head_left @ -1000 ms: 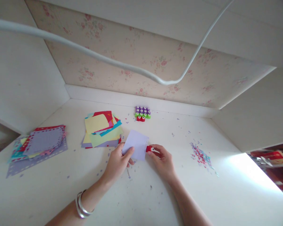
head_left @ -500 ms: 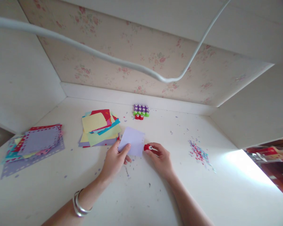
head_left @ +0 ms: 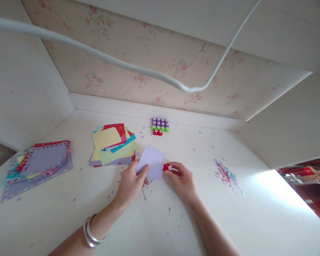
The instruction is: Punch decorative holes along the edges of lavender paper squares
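A lilac sheet of paper [head_left: 152, 160] is pinched at its left edge between the thumb and fingers of my left hand [head_left: 132, 179]. My right hand [head_left: 182, 179] grips a small red craft punch [head_left: 166, 167] with a white, dark-centred top. The punch meets the right edge of the paper; whether the edge sits inside its slot I cannot tell. Beyond the paper stands a block of small punches [head_left: 160, 124] in purple, green and red, set in rows.
Coloured paper sheets [head_left: 106, 138] lie piled left of centre. Farther left is a stack of papers with punched borders [head_left: 45, 160]. Paper confetti [head_left: 225, 172] is heaped at right, with more bits scattered on the white tabletop [head_left: 154, 227]. A white cable [head_left: 109, 62] crosses above.
The lilac paper has shifted slightly right in my left hand, closing the gap to the red punch. My right hand has hardly moved.
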A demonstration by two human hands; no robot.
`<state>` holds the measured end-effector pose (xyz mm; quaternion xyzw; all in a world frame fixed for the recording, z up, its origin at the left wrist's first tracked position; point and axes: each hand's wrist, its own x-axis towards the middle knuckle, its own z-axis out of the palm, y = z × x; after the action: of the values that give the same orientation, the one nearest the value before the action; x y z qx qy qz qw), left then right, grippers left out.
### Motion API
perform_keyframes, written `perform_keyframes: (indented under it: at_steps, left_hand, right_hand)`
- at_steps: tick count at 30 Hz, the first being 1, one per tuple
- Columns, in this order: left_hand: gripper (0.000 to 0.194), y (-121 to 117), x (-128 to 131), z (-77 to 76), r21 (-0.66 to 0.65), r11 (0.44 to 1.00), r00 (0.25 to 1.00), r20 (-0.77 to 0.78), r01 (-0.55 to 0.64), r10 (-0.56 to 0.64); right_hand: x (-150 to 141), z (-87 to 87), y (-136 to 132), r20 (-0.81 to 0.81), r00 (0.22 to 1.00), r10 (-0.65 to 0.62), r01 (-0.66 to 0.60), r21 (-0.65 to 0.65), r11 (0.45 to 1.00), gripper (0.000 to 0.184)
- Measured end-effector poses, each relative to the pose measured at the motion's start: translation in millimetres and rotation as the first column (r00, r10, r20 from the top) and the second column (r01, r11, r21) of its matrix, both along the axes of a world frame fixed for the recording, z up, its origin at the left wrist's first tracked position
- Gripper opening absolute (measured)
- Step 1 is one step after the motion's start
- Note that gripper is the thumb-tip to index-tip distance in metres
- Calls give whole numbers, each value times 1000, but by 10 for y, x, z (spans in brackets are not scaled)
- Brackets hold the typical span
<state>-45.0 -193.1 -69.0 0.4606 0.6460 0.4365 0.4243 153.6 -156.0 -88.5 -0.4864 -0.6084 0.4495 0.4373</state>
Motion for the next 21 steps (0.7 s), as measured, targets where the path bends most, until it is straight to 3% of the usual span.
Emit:
perform_keyframes:
  at_steps: [7,12,18,21]
  left_hand:
    - [36,-5,9,-19,11,999,999,-2,38,-37]
    - [29,-29,16,-3,45,998,994,-98,52,-48]
    - [27,-44,34,17,53,992,980,-170,116,-105]
    - [35,-61,59,12,48,982,939,-303,183,-160]
  right_hand:
    - [-4,-7,-4,4,1000,24,-24,-10,1000,26]
    - [-9,1,-23,60,998,34,-34,4,999,25]
    - [6,-3,-26,243,969,45,-77,124,989,22]
    - [20,11,-13,355,934,32,-115,216,970,22]
